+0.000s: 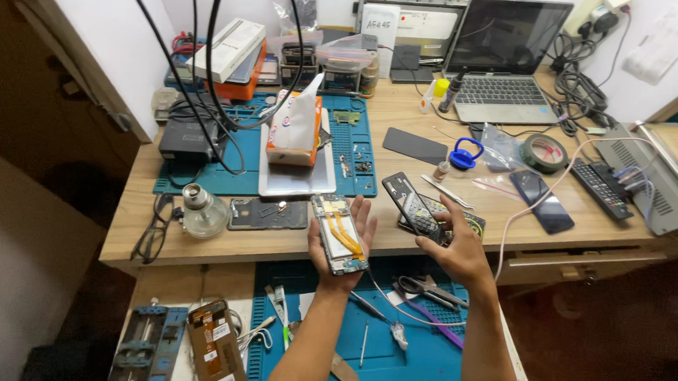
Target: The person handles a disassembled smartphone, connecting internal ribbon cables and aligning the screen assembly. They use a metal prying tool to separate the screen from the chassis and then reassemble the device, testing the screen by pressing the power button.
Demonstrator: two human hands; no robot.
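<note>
Opened phone body, innards and orange flex cables exposed, cradled flat in left hand above desk edge. Dark back panel pinched by right hand. Both judged light, thin, fragile; best held by edges, cables avoided.

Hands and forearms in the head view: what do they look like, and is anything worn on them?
Both the left hand and the right hand are bare: no gloves, and no rings, watch or wrist strap that I can make out. Both forearms are uncovered all the way to the bottom edge of the picture, so no sleeves show. No markings, cables or tape on either arm.
</note>
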